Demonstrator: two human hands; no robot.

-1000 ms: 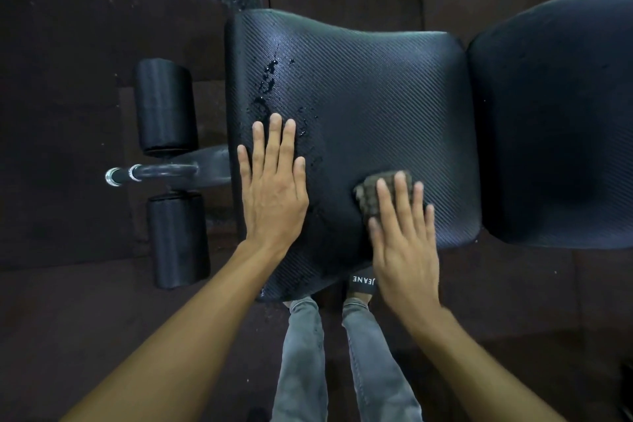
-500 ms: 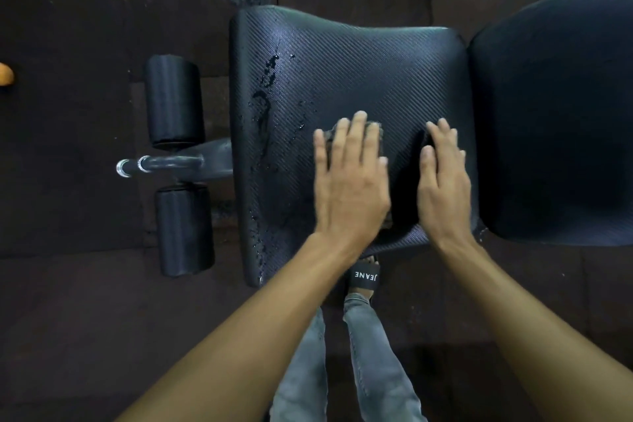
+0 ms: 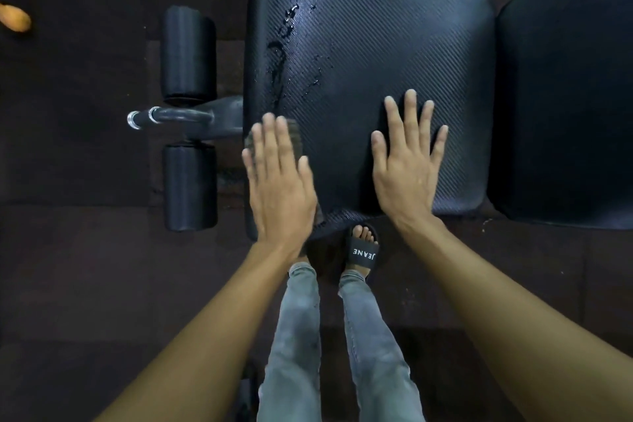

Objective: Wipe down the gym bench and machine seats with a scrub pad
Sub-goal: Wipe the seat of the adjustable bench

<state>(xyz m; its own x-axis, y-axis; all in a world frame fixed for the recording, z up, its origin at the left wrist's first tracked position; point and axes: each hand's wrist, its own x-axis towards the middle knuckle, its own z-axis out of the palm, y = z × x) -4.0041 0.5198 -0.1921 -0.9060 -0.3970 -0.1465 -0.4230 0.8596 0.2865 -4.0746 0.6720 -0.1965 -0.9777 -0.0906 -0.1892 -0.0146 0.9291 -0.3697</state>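
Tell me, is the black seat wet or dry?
Partly wet. Shiny water drops sit on the seat pad near the foam rollers; the rest looks dry.

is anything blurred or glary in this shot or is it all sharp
Head view: the left hand and the scrub pad under it are smeared by motion blur; the right hand is sharp; wet droplets on the seat pad catch a pale sheen; the floor is dim, with little detail.

Left hand (image 3: pixel 279 188) on scrub pad (image 3: pixel 295 135), near-left corner of worktop (image 3: pixel 394 44); right hand (image 3: pixel 404 168) beside it on worktop. 2 rollers (image 3: pixel 188 55) left of left hand, backrest (image 3: pixel 565 96) right of right hand.
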